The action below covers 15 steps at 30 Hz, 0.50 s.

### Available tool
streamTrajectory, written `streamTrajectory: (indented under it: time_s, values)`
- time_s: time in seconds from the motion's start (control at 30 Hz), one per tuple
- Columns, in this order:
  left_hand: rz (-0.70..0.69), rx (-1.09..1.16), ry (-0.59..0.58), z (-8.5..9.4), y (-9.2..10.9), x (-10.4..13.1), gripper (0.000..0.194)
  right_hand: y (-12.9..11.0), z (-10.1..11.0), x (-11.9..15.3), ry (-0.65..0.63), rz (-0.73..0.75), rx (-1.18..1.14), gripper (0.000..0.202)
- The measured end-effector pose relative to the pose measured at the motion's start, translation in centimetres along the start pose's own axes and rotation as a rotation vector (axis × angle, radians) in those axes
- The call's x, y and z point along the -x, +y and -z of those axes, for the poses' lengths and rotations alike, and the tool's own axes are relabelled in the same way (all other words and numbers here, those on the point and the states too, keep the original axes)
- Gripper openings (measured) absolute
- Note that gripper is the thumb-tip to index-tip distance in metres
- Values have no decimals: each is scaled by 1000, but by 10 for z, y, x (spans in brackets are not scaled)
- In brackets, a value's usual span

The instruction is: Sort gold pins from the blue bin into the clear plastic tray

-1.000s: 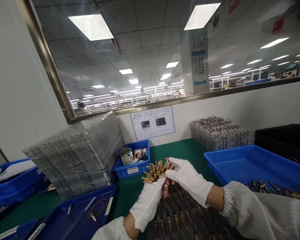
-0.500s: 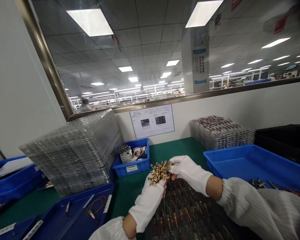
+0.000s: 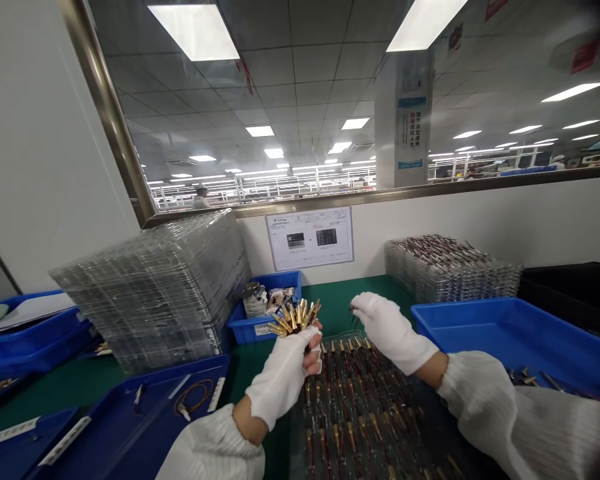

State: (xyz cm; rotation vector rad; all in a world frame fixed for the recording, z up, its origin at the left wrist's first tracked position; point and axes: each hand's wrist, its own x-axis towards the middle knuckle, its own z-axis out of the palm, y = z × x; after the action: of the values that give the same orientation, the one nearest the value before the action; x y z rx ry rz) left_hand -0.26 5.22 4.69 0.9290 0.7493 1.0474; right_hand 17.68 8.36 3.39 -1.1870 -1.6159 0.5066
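Note:
In the head view my left hand [image 3: 293, 367], in a white glove with bare fingertips, is closed around a bunch of brass-tipped parts [image 3: 296, 317] whose metal ends fan upward. My right hand [image 3: 387, 330], gloved as well, pinches at the far edge of a clear tray [image 3: 300, 427]; a small dark bit shows at its fingertips, too small to name. Rows of brass-ended pieces with red wires [image 3: 350, 387] fill the tray below both hands. The right forearm hides part of the tray's right side.
Tall stacked clear trays [image 3: 155, 293] stand at left, another filled stack [image 3: 445, 270] at back right. Blue bins hold parts: a small one [image 3: 300, 287] behind the left hand, a large one [image 3: 510, 327] at right. A blue tray [image 3: 130, 427] with a coiled wire lies front left.
My hands have moved apart: the left drew left with the bunch, and the right moved right, away from it to the tray's far edge. The camera view has shifted slightly.

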Motion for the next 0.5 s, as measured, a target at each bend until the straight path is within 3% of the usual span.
streamTrajectory:
  time_s: [0.13, 0.2, 0.5]
  values:
    - [10, 32, 11, 6, 6, -3, 12, -11, -30, 31, -377, 312, 385, 17]
    - [1, 33, 12, 7, 8, -3, 14, -14, -41, 41, -520, 351, 487, 18]
    - [28, 37, 1, 6, 5, -3, 14, -8, -45, 30, -656, 282, 372, 24]
